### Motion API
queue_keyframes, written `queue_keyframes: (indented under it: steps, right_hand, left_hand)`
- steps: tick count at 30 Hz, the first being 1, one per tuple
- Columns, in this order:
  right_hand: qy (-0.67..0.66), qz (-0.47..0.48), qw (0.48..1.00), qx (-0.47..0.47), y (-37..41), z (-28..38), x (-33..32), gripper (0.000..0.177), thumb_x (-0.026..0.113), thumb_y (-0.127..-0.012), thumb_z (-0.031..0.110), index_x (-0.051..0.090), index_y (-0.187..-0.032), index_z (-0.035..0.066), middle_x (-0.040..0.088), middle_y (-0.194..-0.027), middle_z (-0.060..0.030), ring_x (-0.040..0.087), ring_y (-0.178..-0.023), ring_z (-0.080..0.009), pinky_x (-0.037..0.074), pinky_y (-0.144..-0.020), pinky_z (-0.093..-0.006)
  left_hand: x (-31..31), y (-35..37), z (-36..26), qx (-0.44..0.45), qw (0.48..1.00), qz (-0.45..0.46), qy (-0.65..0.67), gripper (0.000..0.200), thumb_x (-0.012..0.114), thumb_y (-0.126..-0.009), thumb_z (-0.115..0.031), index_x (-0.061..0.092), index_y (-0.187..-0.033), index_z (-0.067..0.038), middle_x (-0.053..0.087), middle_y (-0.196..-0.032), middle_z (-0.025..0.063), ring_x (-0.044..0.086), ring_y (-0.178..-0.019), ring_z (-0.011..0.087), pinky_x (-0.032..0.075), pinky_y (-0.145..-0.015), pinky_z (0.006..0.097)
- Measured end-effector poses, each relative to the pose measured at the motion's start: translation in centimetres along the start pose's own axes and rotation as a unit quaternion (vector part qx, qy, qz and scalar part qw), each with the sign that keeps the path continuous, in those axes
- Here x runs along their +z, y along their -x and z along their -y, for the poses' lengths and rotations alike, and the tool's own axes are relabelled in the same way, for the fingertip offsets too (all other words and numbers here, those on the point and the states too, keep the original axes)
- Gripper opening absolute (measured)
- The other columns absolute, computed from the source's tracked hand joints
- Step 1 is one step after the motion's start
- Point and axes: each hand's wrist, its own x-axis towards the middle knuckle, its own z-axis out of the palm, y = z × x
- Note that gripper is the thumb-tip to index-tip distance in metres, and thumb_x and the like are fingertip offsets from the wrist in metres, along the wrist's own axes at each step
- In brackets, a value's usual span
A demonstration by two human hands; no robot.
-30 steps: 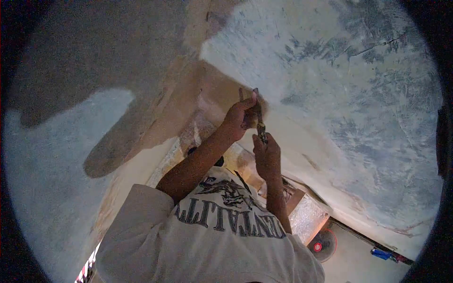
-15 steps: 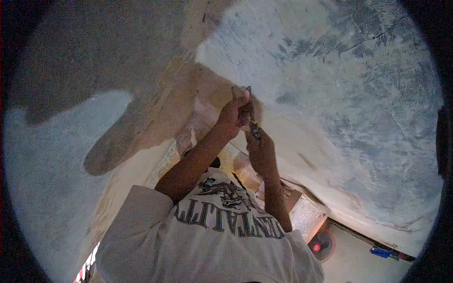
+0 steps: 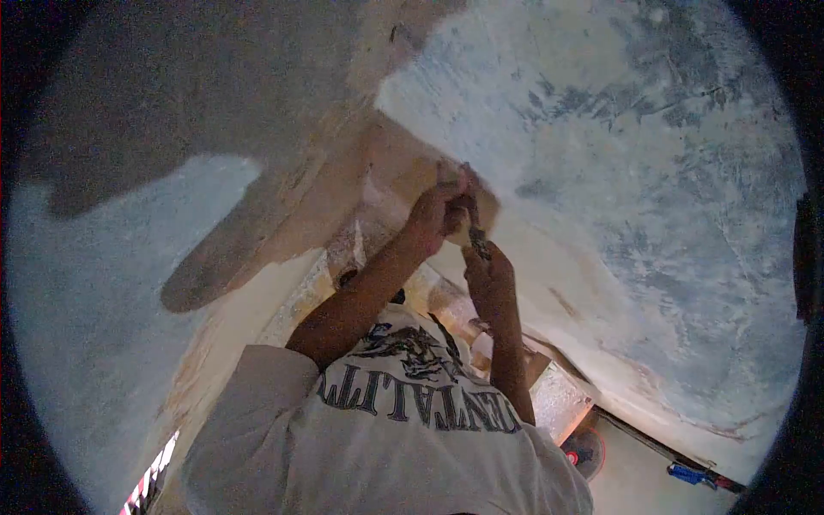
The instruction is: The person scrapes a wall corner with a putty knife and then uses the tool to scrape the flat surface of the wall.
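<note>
My left hand (image 3: 432, 216) is raised in front of the wall corner, its fingers curled around the upper end of something thin. What it holds I cannot make out; narrow upright edges show above the fingers. Just below and to the right, my right hand (image 3: 492, 270) is closed around a slim tool (image 3: 478, 240) with a dark, speckled lower part. The tool's narrow upper part runs up to the left fingers, so both hands meet along it. A dark shadow lies on the surface behind the hands.
Patchy blue-white plastered surface (image 3: 669, 197) fills the right side. A brownish corner strip (image 3: 283, 197) separates it from the shaded surface at left. Lower right are a foil-like silver panel (image 3: 560, 396), a round red-and-dark object (image 3: 584, 455) and a blue item (image 3: 692, 474).
Both hands have shifted slightly right and down in view, still together at the tool. The whole scene has also moved a little as the camera turned.
</note>
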Motion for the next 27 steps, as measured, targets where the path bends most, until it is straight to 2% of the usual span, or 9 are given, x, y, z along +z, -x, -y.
queue_keyframes:
  steps: [1, 5, 7, 12, 15, 22, 23, 25, 27]
  right_hand:
    - [-0.008, 0.017, 0.994, 0.108, 0.2, 1.9, -1.1, 0.031, 0.057, -0.098, 0.031, 0.055, -0.091, 0.001, 0.053, -0.066, -0.0032, 0.048, -0.059, -0.0122, 0.042, -0.054, -0.0319]
    - [-0.053, 0.032, 0.988, 0.144, -0.1, 2.7, -0.1, 0.028, 0.059, -0.097, 0.023, 0.061, -0.110, -0.002, 0.066, -0.082, -0.0194, 0.064, -0.069, -0.0285, 0.051, -0.064, -0.0410]
    - [-0.004, 0.023, 0.999, 0.045, 0.6, 0.0, 0.5, 0.028, 0.057, -0.098, 0.021, 0.060, -0.113, -0.002, 0.066, -0.089, -0.0209, 0.065, -0.072, -0.0301, 0.051, -0.064, -0.0413]
    - [-0.033, 0.004, 0.998, -0.053, -0.5, -3.0, 0.7, 0.031, 0.057, -0.099, 0.031, 0.058, -0.100, 0.000, 0.053, -0.065, -0.0027, 0.048, -0.057, -0.0119, 0.041, -0.052, -0.0314]
    - [-0.071, -0.042, 0.993, -0.087, -1.6, -1.6, 3.0, 0.029, 0.059, -0.098, 0.030, 0.060, -0.101, 0.001, 0.053, -0.064, -0.0031, 0.048, -0.055, -0.0116, 0.041, -0.050, -0.0307]
    - [-0.018, 0.013, 0.991, -0.129, -0.5, -3.7, 0.7, 0.030, 0.059, -0.098, 0.031, 0.055, -0.092, 0.002, 0.050, -0.064, -0.0035, 0.048, -0.058, -0.0133, 0.041, -0.053, -0.0323]
    - [-0.007, 0.012, 0.991, -0.130, -0.1, -4.1, 0.0, 0.032, 0.060, -0.097, 0.033, 0.055, -0.091, 0.002, 0.050, -0.064, -0.0029, 0.047, -0.058, -0.0126, 0.040, -0.053, -0.0321]
    - [-0.014, 0.009, 0.995, -0.096, 0.8, -3.2, -0.7, 0.034, 0.060, -0.097, 0.035, 0.053, -0.089, 0.003, 0.050, -0.064, -0.0020, 0.046, -0.058, -0.0118, 0.039, -0.052, -0.0320]
    - [-0.055, 0.009, 0.998, -0.024, 2.0, -2.2, -1.4, 0.035, 0.060, -0.097, 0.037, 0.053, -0.088, 0.004, 0.050, -0.064, -0.0013, 0.045, -0.058, -0.0116, 0.038, -0.052, -0.0323]
  left_hand:
    - [0.6, -0.1, 0.5, -0.003, 1.000, -0.009, -0.007, 0.030, 0.066, -0.093, -0.042, 0.062, -0.082, -0.014, 0.060, -0.068, -0.0014, 0.044, -0.044, 0.0076, 0.031, -0.040, 0.0243]
    - [0.6, 0.0, -0.2, 0.005, 1.000, 0.010, 0.027, 0.025, 0.061, -0.096, -0.034, 0.062, -0.084, -0.013, 0.061, -0.070, -0.0009, 0.054, -0.056, 0.0119, 0.045, -0.049, 0.0273]
    - [0.6, 0.3, 0.0, -0.011, 0.999, 0.034, 0.020, 0.025, 0.060, -0.097, -0.034, 0.061, -0.083, -0.013, 0.060, -0.070, -0.0011, 0.053, -0.055, 0.0117, 0.044, -0.048, 0.0272]
    - [0.1, 0.2, 0.0, -0.012, 1.000, 0.001, 0.015, 0.029, 0.065, -0.094, -0.040, 0.059, -0.085, -0.014, 0.060, -0.068, 0.0003, 0.051, -0.050, 0.0100, 0.039, -0.044, 0.0249]
    - [1.1, 0.6, -1.7, 0.013, 1.000, -0.006, 0.005, 0.033, 0.067, -0.091, -0.046, 0.059, -0.084, -0.014, 0.061, -0.069, 0.0011, 0.052, -0.050, 0.0091, 0.037, -0.043, 0.0234]
    - [0.8, 0.6, -0.7, 0.006, 0.998, 0.042, -0.055, 0.036, 0.067, -0.091, -0.048, 0.060, -0.079, -0.014, 0.063, -0.070, 0.0014, 0.053, -0.052, 0.0086, 0.038, -0.045, 0.0230]
    - [1.1, 0.7, -0.2, -0.005, 0.999, 0.007, -0.043, 0.036, 0.066, -0.092, -0.048, 0.060, -0.079, -0.014, 0.062, -0.070, 0.0013, 0.051, -0.050, 0.0084, 0.037, -0.044, 0.0233]
    - [3.1, 2.3, 0.5, -0.027, 0.998, -0.062, -0.020, 0.036, 0.063, -0.094, -0.047, 0.060, -0.080, -0.014, 0.062, -0.070, 0.0011, 0.046, -0.045, 0.0080, 0.033, -0.041, 0.0238]
    - [0.7, 0.9, 1.8, -0.012, 0.999, 0.016, -0.037, 0.036, 0.061, -0.095, -0.046, 0.063, -0.085, -0.011, 0.064, -0.072, 0.0026, 0.056, -0.056, 0.0130, 0.045, -0.050, 0.0295]
